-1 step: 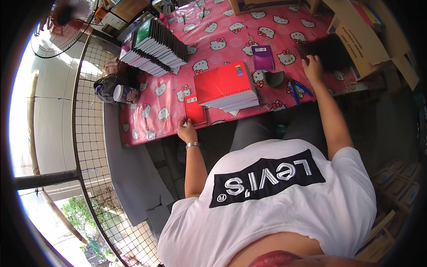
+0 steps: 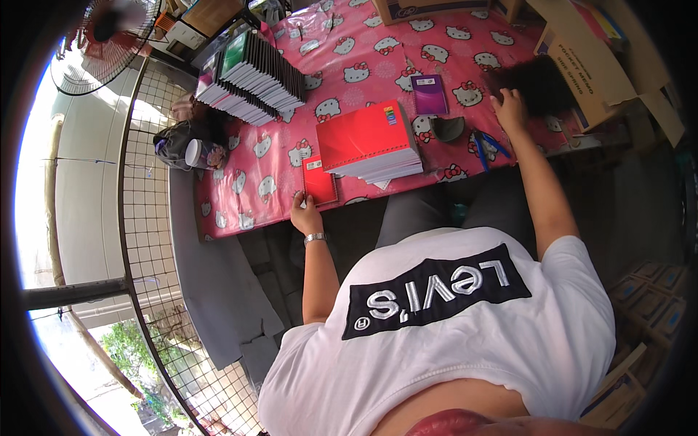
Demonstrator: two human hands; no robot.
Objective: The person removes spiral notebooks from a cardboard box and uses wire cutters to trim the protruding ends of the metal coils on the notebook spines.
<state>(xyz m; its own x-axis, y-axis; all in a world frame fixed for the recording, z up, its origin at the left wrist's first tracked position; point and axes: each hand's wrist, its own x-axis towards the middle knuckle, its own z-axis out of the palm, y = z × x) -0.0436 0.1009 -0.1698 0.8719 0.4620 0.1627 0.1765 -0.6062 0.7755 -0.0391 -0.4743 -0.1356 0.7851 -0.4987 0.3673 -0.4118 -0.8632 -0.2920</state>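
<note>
My left hand (image 2: 306,214), with a metal watch at the wrist, grips the near-left corner of a small red spiral notebook (image 2: 320,180) lying by the table's front edge. Right against that notebook stands a thick stack of larger red spiral notebooks (image 2: 367,138). My right hand (image 2: 512,109) lies on the tabletop, fingers somewhat apart, at the left edge of a dark heap of fine black strands (image 2: 542,83); what the strands are is hard to tell. Between my hands are a purple notebook (image 2: 430,94), a dark grey curved piece (image 2: 447,129) and blue-handled pliers (image 2: 488,149).
The table wears a pink patterned cover (image 2: 265,149). Stacks of black-edged notebooks (image 2: 254,76) stand at the far left, beside a white cup (image 2: 193,152) and a dark bag (image 2: 173,142). Open cardboard boxes (image 2: 592,73) crowd the right. A fan (image 2: 105,43) stands upper left.
My right hand has shifted very slightly to the left. My left hand and the small red notebook have barely moved.
</note>
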